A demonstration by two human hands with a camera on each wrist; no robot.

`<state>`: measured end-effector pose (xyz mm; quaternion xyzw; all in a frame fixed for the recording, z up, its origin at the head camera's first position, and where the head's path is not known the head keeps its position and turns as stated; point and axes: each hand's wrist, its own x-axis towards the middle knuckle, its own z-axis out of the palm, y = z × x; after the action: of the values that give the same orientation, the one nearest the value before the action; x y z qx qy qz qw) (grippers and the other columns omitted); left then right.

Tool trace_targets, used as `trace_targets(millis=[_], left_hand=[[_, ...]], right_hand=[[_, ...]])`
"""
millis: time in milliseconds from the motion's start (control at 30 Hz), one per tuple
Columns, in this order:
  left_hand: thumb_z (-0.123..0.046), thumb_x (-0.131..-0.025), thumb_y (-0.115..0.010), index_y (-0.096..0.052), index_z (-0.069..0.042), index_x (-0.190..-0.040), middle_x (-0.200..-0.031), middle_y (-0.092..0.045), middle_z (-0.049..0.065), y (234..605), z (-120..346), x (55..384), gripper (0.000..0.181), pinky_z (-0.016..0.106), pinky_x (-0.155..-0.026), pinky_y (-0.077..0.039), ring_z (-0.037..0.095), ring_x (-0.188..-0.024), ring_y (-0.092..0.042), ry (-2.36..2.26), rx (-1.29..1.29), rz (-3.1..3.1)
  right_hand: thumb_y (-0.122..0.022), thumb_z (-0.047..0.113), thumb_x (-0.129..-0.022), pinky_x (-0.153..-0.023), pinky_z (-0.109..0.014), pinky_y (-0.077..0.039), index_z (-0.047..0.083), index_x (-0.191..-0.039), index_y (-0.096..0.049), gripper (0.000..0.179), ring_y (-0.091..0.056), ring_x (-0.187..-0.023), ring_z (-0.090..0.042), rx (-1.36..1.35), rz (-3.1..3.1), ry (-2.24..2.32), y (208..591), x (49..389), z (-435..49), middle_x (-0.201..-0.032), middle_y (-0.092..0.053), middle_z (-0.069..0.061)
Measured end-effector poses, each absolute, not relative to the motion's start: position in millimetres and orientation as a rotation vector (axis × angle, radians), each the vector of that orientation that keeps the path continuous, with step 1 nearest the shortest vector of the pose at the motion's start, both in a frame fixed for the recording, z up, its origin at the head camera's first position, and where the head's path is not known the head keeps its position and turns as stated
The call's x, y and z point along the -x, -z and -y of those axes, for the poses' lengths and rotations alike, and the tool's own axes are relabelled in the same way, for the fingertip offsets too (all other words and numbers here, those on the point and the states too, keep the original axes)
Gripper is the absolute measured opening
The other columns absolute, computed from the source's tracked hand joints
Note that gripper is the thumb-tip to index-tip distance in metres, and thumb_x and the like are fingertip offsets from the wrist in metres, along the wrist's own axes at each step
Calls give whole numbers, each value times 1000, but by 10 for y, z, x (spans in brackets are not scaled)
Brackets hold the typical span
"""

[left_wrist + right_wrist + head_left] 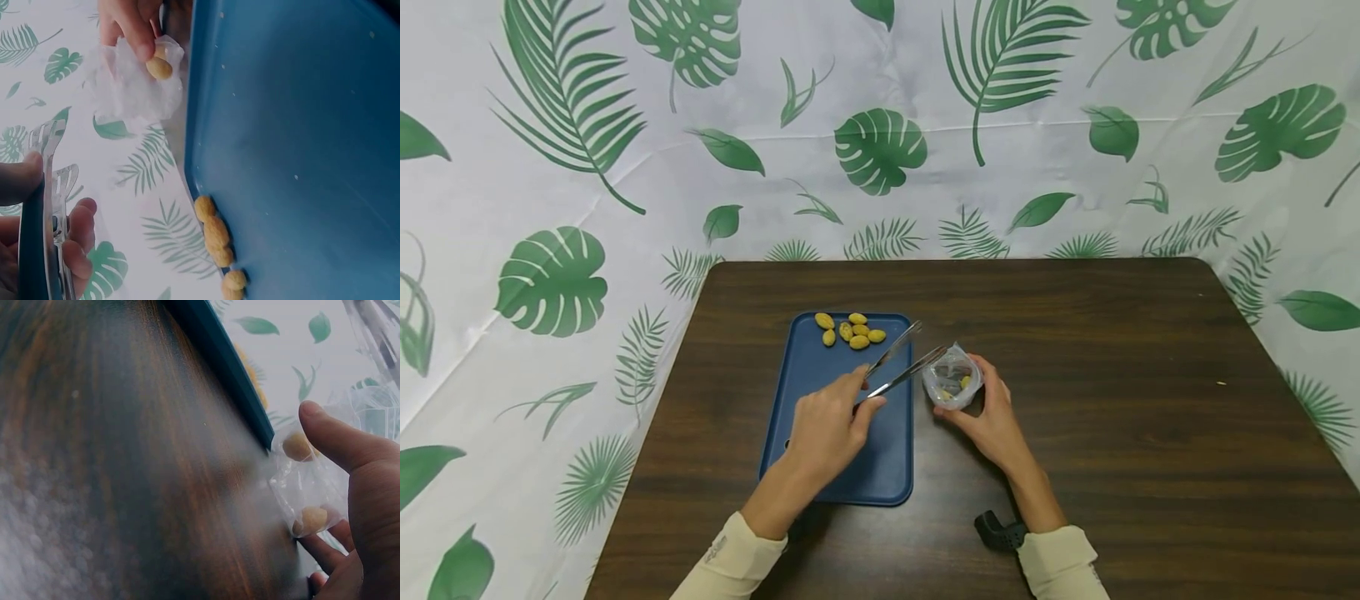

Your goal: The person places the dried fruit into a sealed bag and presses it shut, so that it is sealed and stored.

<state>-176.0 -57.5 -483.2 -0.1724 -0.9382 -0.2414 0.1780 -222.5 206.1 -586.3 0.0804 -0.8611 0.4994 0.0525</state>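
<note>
My left hand (829,423) grips metal tongs (904,377) with dark handles, above the blue tray (838,417). The tongs' two arms are spread apart, and nothing shows between their tips. One tip lies at the rim of a clear plastic bag (942,392), right of the tray. My right hand (996,421) holds this bag by its sides, thumb against the near side. Inside it, yellow-brown oval pieces (314,520) show through the plastic. Several similar oval pieces (859,342) lie at the tray's far end; their exact kind is unclear.
Tray and bag stand on a dark wood table (1112,417). A black strap (1000,532) is by the right wrist. Behind the table hangs a white cloth (805,183) printed with green leaves. Small crumbs dot the tray in the left wrist view.
</note>
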Motion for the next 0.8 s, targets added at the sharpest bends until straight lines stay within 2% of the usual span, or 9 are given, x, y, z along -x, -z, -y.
trace_targets(millis=[300,533,800], left_hand=[[-29,-93,-78,-70,4,-124,-91,-77,9,4883,680,1768,46,21,-45,-41,12,-54,-58,565,466,2599],[-31,-94,-77,-70,4,-125,-89,-76,8,4893,759,1776,47,19,-45,-39,10,-53,-54,527,422,2618],[-34,-95,-75,-69,4,-127,-92,-78,9,4912,841,1790,50,30,-48,-49,16,-58,-64,499,352,2649]], right_hand=[[-93,33,-77,-112,-70,-28,21,-156,-36,99,-35,-144,-44,-226,2637,-1523,5869,2234,-2061,-154,-49,-11],[-93,32,-77,-113,-70,-28,19,-156,-35,99,-36,-143,-43,-228,2636,-1520,5868,2233,-2058,-153,-49,-12],[-93,30,-76,-114,-69,-27,17,-156,-36,99,-36,-143,-43,-238,2626,-1521,5866,2227,-2057,-153,-49,-13]])
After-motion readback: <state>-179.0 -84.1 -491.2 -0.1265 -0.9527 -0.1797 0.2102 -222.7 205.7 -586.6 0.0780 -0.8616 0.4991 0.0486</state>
